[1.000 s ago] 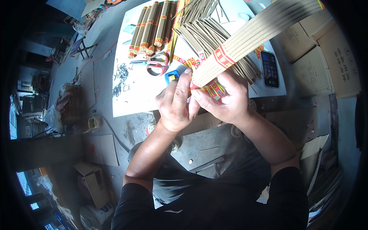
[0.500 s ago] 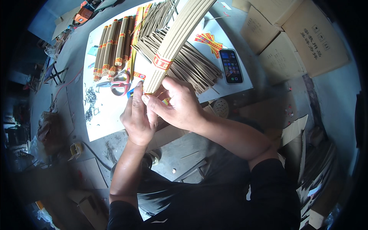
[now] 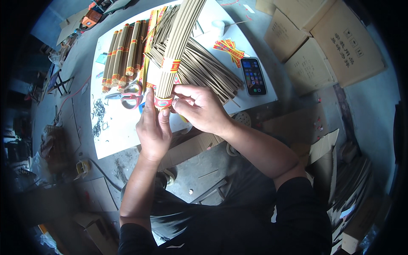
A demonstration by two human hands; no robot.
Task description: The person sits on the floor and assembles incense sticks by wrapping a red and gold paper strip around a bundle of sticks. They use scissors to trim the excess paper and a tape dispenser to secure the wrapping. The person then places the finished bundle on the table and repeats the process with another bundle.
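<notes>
Left hand [image 3: 154, 134] and right hand [image 3: 205, 111] gripping lower end of stick bundle [image 3: 182, 36]; bundle tilted, held over desk [image 3: 121, 136] near front edge. Red-yellow band [image 3: 163, 103] around bundle's lower end.

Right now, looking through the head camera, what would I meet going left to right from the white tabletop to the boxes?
Small dark loops → wrapped stick bundles → held stick bundle → red-and-yellow paper strips → phone → cardboard boxes.
</notes>
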